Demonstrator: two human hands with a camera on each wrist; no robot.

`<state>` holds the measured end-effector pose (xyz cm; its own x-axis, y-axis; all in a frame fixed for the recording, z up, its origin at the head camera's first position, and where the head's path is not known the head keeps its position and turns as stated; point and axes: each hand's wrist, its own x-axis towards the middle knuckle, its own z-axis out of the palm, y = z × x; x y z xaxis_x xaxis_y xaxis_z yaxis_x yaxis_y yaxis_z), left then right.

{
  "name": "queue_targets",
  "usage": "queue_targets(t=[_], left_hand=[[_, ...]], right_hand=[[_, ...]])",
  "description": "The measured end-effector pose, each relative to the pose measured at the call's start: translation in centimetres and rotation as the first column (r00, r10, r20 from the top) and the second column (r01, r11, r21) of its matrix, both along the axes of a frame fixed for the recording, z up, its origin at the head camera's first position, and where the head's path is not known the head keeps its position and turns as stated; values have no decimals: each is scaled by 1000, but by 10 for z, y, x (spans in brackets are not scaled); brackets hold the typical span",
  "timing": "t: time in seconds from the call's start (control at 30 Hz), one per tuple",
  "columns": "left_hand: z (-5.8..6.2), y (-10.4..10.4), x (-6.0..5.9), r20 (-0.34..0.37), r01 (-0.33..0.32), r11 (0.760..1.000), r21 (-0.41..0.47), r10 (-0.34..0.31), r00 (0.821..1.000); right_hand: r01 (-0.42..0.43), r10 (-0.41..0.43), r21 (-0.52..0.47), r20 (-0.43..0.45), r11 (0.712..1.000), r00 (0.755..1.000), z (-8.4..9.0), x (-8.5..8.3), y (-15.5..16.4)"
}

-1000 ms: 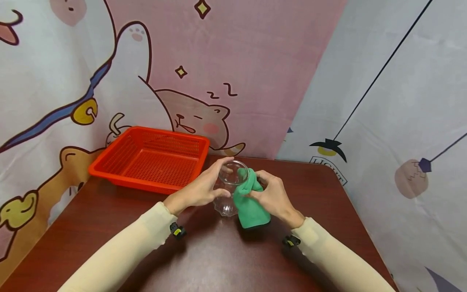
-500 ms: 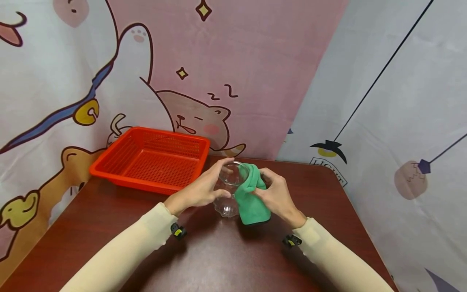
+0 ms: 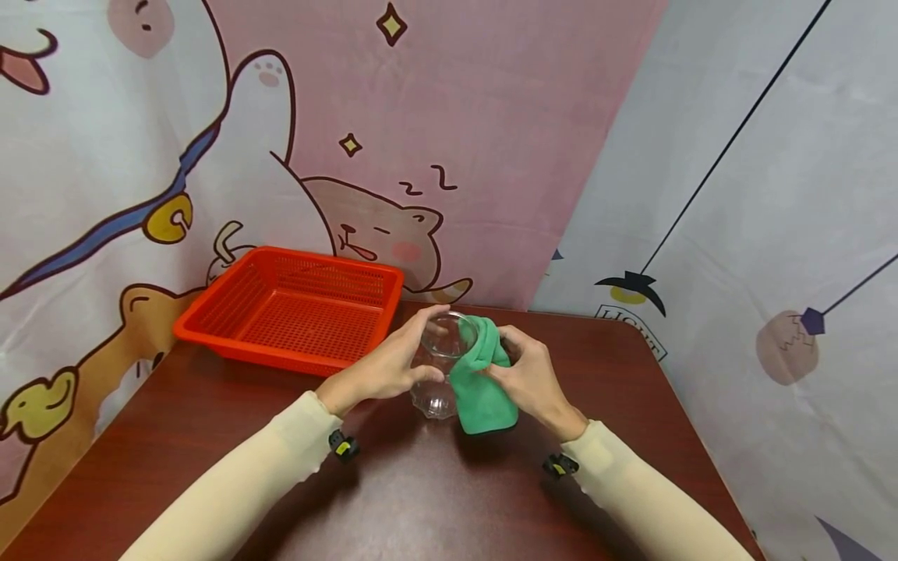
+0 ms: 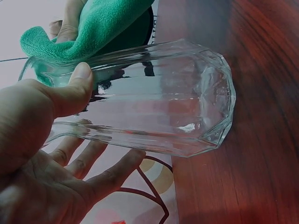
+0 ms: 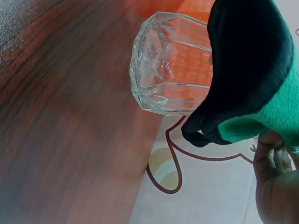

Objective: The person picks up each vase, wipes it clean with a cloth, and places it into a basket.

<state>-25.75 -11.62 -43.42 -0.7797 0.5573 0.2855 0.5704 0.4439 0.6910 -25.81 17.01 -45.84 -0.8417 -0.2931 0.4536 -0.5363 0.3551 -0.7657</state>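
While the left hand (image 3: 382, 372) wraps the clear faceted glass (image 3: 440, 366), thumb on the near wall and fingers curled round the far side, the glass is held just above the dark wooden table (image 3: 435, 499); whether its base touches the wood cannot be told. Long axis near upright, tipped slightly: mouth up and away from the person, thick base down toward the tabletop. Left wrist view confirms thumb (image 4: 77, 86) pressed on the wall, fingers (image 4: 112, 170) spread beneath.

Right hand (image 3: 528, 382) pinches a green cloth (image 3: 480, 386) between thumb and curled fingers, just right of the left fingertips. Cloth's upper end is tucked over the glass rim into the mouth; the rest hangs down the glass's right side.

Beyond the left fingers, well apart, sits an orange perforated basket (image 3: 210, 315) at the table's back edge.
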Motion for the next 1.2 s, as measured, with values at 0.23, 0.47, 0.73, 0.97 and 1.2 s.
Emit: queue_targets(t=[0.23, 0.47, 0.73, 0.97, 1.2], left_hand=[[-1, 1, -1, -29, -1, 1000, -10, 1, 1000], [0, 0, -1, -30, 3, 1000, -6, -3, 1000], [-1, 1, 0, -40, 7, 1000, 19, -7, 999], [-3, 0, -1, -66, 7, 1000, 24, -5, 998], [-4, 2, 0, -58, 13, 999, 31, -12, 998]], right_hand=[[13, -12, 14, -14, 1000, 1000, 0, 0, -1], [30, -29, 55, -28, 998, 999, 1, 1, -3], [42, -35, 137, -56, 990, 998, 0, -2, -3], [26, -15, 207, -58, 978, 998, 1, -3, -3], [21, -6, 323, -45, 946, 999, -3, -2, -1]])
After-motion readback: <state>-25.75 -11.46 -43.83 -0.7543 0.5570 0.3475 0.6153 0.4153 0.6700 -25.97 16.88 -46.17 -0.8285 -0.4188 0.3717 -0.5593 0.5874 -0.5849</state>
